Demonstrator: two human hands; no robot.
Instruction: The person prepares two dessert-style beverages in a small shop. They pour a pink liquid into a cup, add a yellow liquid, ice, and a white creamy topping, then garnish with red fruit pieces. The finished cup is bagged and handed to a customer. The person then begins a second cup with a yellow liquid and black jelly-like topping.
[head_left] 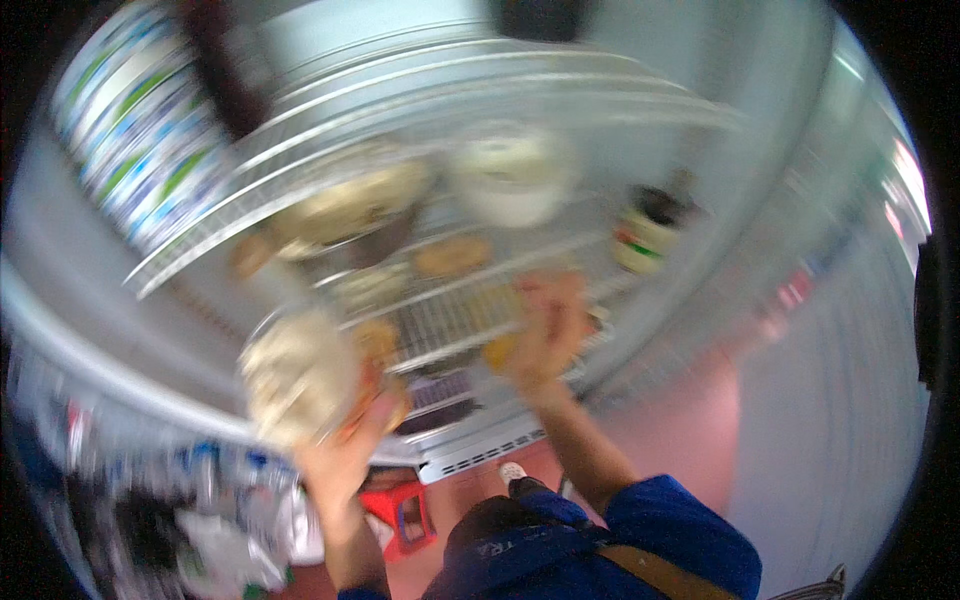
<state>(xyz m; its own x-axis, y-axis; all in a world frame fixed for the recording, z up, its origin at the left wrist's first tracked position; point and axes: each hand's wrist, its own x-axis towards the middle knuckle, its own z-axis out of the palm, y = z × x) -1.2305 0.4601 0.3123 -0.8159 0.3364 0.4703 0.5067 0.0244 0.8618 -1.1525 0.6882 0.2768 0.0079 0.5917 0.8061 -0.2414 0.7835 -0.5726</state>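
Bare forearms, short blue sleeves (690,520), tan strap (650,570) across chest, white shoe (512,472)

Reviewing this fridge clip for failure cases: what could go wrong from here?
1. The left hand holds a pale round pack from below at its lower edge; the grip looks partial, so it might slip.
2. The right hand reaches among food items on a crowded wire shelf and could knock one off.
3. A red stool stands on the floor below, possibly a trip hazard.
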